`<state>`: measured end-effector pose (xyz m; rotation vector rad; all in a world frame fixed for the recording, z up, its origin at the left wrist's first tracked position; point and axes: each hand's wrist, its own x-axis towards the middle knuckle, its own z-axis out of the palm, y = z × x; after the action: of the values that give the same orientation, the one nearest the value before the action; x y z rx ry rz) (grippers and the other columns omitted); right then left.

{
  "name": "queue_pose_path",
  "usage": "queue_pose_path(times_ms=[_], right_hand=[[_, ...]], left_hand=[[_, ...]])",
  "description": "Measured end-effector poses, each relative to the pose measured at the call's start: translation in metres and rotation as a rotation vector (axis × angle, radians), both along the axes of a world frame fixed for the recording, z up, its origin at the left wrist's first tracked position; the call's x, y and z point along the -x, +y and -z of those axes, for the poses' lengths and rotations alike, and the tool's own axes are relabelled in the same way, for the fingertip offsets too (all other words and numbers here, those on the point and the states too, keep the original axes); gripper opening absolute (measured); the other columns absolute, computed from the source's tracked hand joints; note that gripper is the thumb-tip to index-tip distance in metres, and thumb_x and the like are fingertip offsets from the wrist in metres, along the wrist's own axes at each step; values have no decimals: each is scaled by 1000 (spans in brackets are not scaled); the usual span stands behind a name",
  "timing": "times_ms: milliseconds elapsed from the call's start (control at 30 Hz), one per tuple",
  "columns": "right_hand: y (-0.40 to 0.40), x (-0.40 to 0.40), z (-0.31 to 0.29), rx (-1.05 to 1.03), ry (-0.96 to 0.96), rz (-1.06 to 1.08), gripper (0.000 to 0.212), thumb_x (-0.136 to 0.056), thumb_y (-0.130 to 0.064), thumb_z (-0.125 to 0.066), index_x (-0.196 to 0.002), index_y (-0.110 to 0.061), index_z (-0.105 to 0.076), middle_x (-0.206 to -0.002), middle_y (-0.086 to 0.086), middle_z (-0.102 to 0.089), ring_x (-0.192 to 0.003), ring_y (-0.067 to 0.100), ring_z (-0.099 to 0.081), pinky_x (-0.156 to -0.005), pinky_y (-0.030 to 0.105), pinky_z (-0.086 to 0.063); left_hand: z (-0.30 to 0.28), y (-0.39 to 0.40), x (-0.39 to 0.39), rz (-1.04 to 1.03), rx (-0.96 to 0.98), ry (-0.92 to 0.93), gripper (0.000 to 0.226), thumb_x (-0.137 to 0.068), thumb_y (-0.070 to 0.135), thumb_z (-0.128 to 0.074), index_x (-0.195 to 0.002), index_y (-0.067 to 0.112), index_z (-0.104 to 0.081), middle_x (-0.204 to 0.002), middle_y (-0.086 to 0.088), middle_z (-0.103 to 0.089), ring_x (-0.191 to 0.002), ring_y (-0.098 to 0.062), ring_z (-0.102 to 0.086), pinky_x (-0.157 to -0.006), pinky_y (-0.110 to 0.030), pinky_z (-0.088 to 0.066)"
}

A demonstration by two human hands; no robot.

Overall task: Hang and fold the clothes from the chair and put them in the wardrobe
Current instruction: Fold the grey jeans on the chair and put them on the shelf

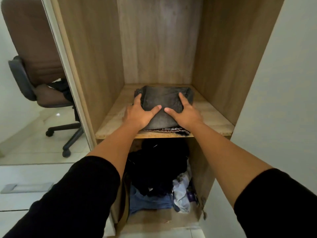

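Head view: both hands press on a folded dark grey garment (pixel 163 103) lying on the wooden shelf (pixel 214 117) of the wardrobe (pixel 96 48), at the centre of the frame. The left hand (pixel 139 114) rests on the garment's left edge at about 9 o'clock, its fingers (pixel 138 100) spread and fairly straight, thumb lying across the cloth. The right hand (pixel 185 112) covers the right part at about 3 o'clock, fingers apart, thumb pointing inward; the two thumbs are near each other. A patterned item (pixel 171 130) lies under the garment. Below the shelf sits a heap of dark clothes (pixel 157 169). At 9 o'clock stands a brown chair (pixel 34 48) with dark clothing (pixel 61 88) on its seat.
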<state>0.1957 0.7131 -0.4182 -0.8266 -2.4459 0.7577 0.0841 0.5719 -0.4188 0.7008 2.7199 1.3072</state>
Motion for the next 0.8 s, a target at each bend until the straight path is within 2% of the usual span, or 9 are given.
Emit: queue_pose_path(times_ms=[67,133,233,267,400,567,667,800], right_hand=[[10,10,1,-38,6,-40,80,-75,-76,-48,-142,-54,-11,-148,19,-31,-133,37,-35,-109,45,-33],[24,23,3,-56,18,-74,73,-76,-72,-51,-141,-54,-22,-149,18,-30,-134,36,-32,-111,42,-31],[53,57,6,-35,37,-107,67,-78,-67,-55,-139,-51,-32,-148,16,-30,-133,35,-32,-111,37,-31],[61,68,6,-20,48,-112,66,-79,-64,-57,-139,-49,-33,-147,15,-31,-133,34,-33,-111,36,-31],[98,118,9,2,117,-139,67,-76,-59,-64,-137,-43,-41,-146,14,-36,-133,30,-37,-112,36,-33],[135,177,9,88,111,-161,77,-62,-73,-61,-133,-47,-44,-145,10,-40,-131,25,-41,-110,37,-36],[156,205,9,77,93,-178,65,-76,-57,-66,-135,-44,-43,-147,10,-35,-133,26,-38,-112,35,-33],[178,230,11,42,117,-203,65,-78,-57,-64,-137,-42,-41,-149,8,-36,-135,24,-38,-112,34,-34]], left_hand=[[2,8,10,-3,38,-11,107,-55,87,-52,-144,45,-12,-147,-6,-36,-134,-32,-36,-109,-45,-30],[1,17,20,-21,72,9,107,-49,91,-50,-141,48,-16,-149,-8,-27,-136,-33,-29,-111,-49,-28],[0,39,46,-46,131,144,92,-62,84,-52,-141,47,-24,-154,-4,-4,-142,-31,-10,-115,-50,-18],[0,48,56,-35,119,163,89,-65,80,-54,-142,45,-25,-155,-3,-3,-143,-30,-9,-115,-49,-17],[4,85,108,39,8,89,89,-68,70,-63,-144,39,-27,-151,-7,-24,-137,-30,-30,-113,-40,-29],[3,123,162,-9,34,67,89,-67,73,-60,-143,41,-26,-153,-1,-18,-137,-28,-31,-112,-45,-30],[2,141,188,-11,33,78,90,-67,72,-61,-143,39,-26,-153,-1,-20,-137,-28,-31,-112,-45,-30],[3,158,210,-10,16,95,89,-69,70,-61,-144,38,-25,-153,-2,-20,-137,-27,-31,-112,-43,-30]])
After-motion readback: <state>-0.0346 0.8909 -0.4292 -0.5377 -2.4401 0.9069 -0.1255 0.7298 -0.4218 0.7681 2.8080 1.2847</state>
